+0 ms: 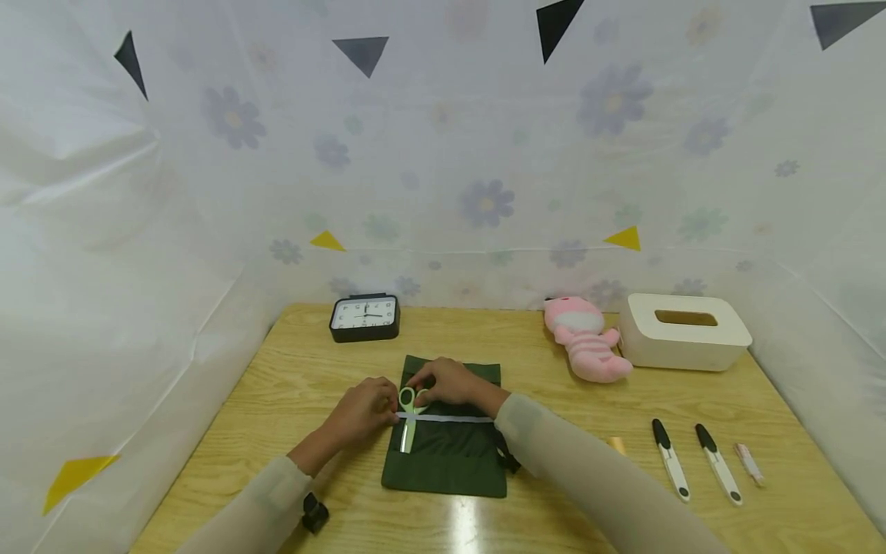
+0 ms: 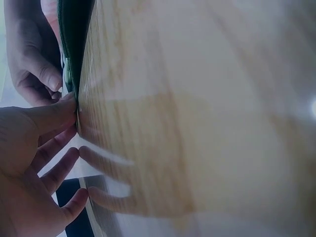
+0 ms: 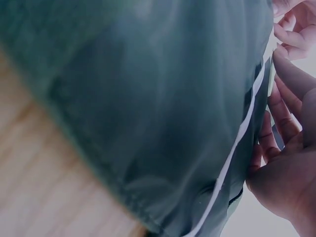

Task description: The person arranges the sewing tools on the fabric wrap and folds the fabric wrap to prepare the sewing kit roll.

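Observation:
A dark green fabric tool roll (image 1: 450,473) lies unfolded on the wooden table, with a white elastic strap (image 1: 453,418) running across it. Pale green scissors (image 1: 408,435) rest at its left side, blades toward the near edge and passing the strap. My left hand (image 1: 361,410) pinches the roll's left edge by the end of the strap, thumb against forefinger; the left wrist view shows its other fingers spread. Above the roll, my right hand (image 1: 448,382) holds the scissors by the right handle loop, which its fingers partly hide.
Two white-and-black tools (image 1: 670,460) (image 1: 718,464) and a small pink-white tube (image 1: 750,465) lie at the right. A yellowish item (image 1: 617,445) is partly hidden by the right sleeve. Behind stand a clock (image 1: 364,317), a pink plush toy (image 1: 587,340) and a tissue box (image 1: 681,332).

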A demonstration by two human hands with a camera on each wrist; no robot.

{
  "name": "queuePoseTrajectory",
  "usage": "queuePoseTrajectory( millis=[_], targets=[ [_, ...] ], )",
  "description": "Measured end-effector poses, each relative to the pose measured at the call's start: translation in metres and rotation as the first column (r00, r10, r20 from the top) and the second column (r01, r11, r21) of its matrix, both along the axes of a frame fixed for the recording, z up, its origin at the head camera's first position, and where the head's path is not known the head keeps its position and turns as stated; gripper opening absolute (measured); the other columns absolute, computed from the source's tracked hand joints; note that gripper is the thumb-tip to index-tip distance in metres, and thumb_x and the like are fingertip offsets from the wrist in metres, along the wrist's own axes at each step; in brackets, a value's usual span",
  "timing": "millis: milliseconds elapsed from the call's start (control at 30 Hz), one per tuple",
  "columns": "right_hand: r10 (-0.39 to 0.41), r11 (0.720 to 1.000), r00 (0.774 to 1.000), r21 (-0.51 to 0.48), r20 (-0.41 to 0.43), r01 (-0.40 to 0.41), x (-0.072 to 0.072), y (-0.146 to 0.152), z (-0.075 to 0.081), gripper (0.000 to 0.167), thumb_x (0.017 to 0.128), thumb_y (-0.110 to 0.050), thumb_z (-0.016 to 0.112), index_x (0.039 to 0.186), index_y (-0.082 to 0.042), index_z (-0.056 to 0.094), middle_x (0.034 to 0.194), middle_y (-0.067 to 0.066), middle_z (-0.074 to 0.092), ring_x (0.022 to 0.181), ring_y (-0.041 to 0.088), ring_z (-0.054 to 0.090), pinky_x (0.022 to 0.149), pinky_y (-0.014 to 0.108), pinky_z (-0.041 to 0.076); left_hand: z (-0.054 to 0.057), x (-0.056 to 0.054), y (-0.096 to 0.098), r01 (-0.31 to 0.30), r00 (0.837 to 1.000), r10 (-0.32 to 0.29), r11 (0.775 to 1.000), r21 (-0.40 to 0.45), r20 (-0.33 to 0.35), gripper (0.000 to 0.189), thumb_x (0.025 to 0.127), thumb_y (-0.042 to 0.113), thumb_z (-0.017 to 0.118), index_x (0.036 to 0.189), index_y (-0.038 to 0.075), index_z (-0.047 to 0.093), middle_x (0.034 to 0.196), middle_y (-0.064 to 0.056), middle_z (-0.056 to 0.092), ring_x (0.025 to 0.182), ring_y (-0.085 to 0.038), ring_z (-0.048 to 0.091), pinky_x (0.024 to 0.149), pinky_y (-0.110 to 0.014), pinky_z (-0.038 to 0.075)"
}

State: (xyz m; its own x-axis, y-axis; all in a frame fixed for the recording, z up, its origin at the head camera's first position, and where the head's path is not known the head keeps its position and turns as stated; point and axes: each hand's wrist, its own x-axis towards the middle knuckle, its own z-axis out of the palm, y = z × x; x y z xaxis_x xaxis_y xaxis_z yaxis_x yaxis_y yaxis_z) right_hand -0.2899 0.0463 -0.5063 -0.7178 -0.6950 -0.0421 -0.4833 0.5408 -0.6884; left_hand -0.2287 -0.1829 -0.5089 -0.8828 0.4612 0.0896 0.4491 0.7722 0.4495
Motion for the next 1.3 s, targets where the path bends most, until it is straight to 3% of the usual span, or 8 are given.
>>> queuePoseTrajectory(
  millis=[400, 1033, 1300],
  targets=[
    [-0.009, 0.998, 0.996, -0.063, 0.086, 0.014, -0.001, 0.011, 0.008, 0.037, 0.095, -0.025, 0.078, 0.130, -0.015, 0.072, 0.121, -0.001, 0.073, 0.111, 0.016, 0.068, 0.092, 0.035, 0.055, -0.002, -0.001, -0.001, 0.013, 1.000, -0.013, 1.000, -0.012, -0.005, 0.025, 0.085, 0.018, 0.086, 0.077, 0.022, 0.063, 0.106, 0.006, 0.067, 0.106, -0.022, 0.061, 0.087, -0.053, 0.048],
    [-0.010, 0.996, 0.999, -0.085, -0.040, 0.007, 0.012, 0.047, 0.024, 0.044, 0.096, -0.031, 0.076, 0.135, -0.012, 0.069, 0.123, 0.000, 0.071, 0.116, 0.020, 0.066, 0.098, 0.041, 0.053, -0.001, -0.002, -0.003, 0.039, 0.999, -0.039, 0.999, 0.002, -0.016, 0.025, 0.086, 0.020, 0.085, 0.077, 0.023, 0.063, 0.107, 0.005, 0.067, 0.107, -0.023, 0.061, 0.086, -0.053, 0.048],
    [-0.007, 0.994, 0.999, -0.113, -0.033, 0.003, 0.024, 0.069, 0.033, 0.046, 0.096, -0.032, 0.075, 0.136, -0.011, 0.068, 0.122, 0.004, 0.070, 0.116, 0.025, 0.066, 0.099, 0.047, 0.052, 0.000, -0.001, -0.002, 0.029, 0.999, -0.029, 1.000, -0.011, -0.022, 0.025, 0.085, 0.019, 0.086, 0.076, 0.023, 0.062, 0.107, 0.006, 0.067, 0.107, -0.023, 0.061, 0.085, -0.052, 0.048]
  ],
)
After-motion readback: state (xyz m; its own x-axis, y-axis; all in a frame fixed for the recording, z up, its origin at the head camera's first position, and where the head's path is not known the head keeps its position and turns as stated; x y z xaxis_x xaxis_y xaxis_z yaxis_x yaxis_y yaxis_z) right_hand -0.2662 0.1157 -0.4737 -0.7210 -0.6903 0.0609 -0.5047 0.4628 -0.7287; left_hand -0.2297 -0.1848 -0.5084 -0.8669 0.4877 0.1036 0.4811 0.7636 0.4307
